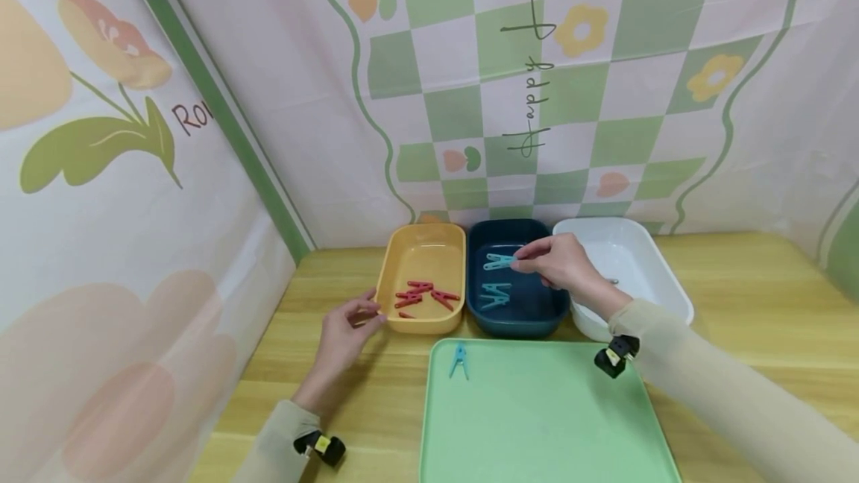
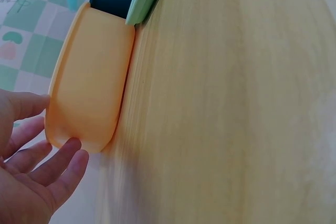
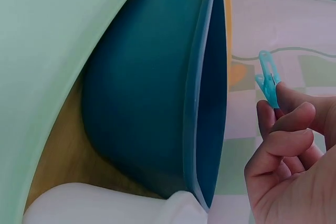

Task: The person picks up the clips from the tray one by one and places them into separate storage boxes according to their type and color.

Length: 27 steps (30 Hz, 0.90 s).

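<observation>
My right hand [image 1: 560, 263] pinches a light-blue clothespin [image 3: 268, 80] between thumb and fingertips, above the dark blue bin [image 1: 526, 323]. Lower in that bin lie more light-blue clothespins [image 1: 495, 295]. At the front left corner of the yellow bin [image 1: 429, 244], my left hand [image 1: 342, 334] rests its loosely bent fingertips on the rim and outer wall. Inside the yellow bin are several red clothespins [image 1: 409, 298]. Another blue clothespin [image 1: 459, 361] lies on the green tray [image 1: 537, 416], near its top left corner.
To the right of the dark blue bin stands a white bin [image 1: 661, 274], partly covered by my right arm, with a small grey item [image 1: 612, 281] showing inside. All three bins stand side by side on the wooden table [image 1: 758, 319], against a patterned curtain [image 1: 443, 58].
</observation>
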Tool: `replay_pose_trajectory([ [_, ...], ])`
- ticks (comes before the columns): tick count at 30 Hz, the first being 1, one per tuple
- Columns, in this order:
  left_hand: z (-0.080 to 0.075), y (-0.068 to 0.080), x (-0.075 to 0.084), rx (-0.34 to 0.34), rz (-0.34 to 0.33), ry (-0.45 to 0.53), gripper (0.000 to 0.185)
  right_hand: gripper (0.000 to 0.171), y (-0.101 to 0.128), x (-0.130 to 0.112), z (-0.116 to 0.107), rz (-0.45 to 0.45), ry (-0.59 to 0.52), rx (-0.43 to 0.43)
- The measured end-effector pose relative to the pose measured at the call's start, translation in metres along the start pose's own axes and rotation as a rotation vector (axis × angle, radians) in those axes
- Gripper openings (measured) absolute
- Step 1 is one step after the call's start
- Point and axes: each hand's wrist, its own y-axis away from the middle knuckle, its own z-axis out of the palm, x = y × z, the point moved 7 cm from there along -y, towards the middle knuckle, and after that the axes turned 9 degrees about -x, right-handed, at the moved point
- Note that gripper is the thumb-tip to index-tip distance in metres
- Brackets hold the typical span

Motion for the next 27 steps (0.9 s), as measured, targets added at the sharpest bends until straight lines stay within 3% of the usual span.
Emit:
replay_pose_trajectory([
  [17,-0.001,0.0,-0.001,0.008,-0.026,-0.007,0.021,0.026,-0.022,0.014,0.004,0.023,-0.021,0.01],
  [27,0.0,0.0,0.001,0.004,-0.02,0.013,0.022,0.025,-0.028,0.013,0.006,0.004,0.063,0.054],
])
